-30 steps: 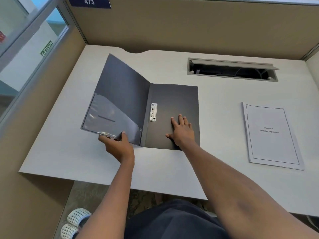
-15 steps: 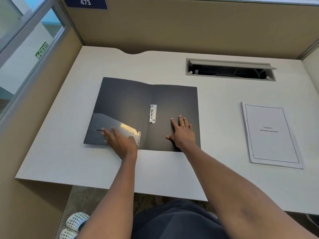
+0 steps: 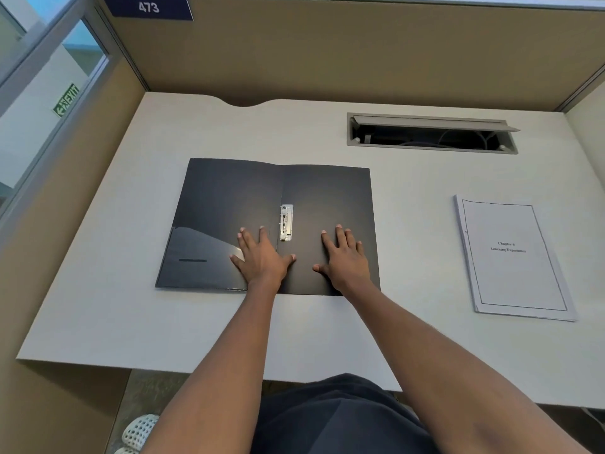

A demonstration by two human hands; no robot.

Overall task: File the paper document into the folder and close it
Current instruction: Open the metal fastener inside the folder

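The folder (image 3: 271, 224) lies open and flat on the tabletop (image 3: 98, 306), a little left of the middle. Its metal clip (image 3: 286, 222) sits on the right half, just beside the fold. The left hand (image 3: 262, 257) rests flat on the left half, near the fold, and the right hand (image 3: 343, 260) rests flat on the right half. The paper document (image 3: 514, 257) lies well apart to the right of the folder. Behind the folder and to the right, a cable slot (image 3: 432, 134) is set in the tabletop, before the partition wall (image 3: 327, 54).
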